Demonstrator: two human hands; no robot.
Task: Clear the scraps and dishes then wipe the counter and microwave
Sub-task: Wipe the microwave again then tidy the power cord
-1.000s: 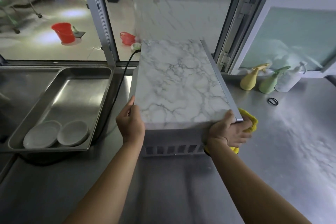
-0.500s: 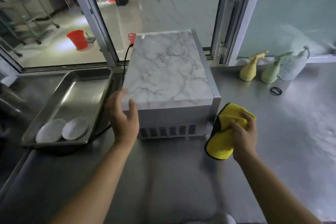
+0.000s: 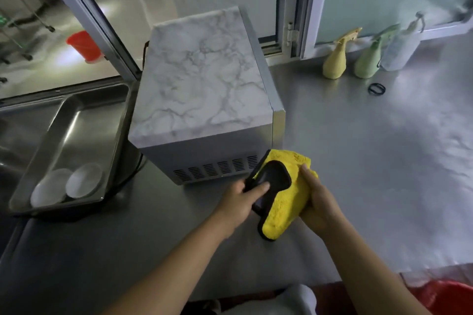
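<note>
Cloth (image 3: 284, 202): plush yellow, dark-edged; your left hand (image 3: 239, 201) and right hand (image 3: 318, 203) both grasp it.
Microwave (image 3: 202, 92): marble-patterned box at 11 o'clock of the cloth.

Both hands on cloth, in front of microwave.
Left hand (image 3: 240, 199) and right hand (image 3: 316, 202) grip yellow cloth (image 3: 286, 202) over worktop (image 3: 371, 161); microwave (image 3: 204, 89) just behind.

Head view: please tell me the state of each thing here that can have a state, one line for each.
yellow cloth: folded, dark side partly turned up, held in both hands above the counter.
left hand: pinches the cloth's dark flap.
right hand: grips the cloth's yellow side.
microwave: upright on the counter, vented side toward the camera.
steel tray: holds two white dishes.
spray bottles: upright.
</note>
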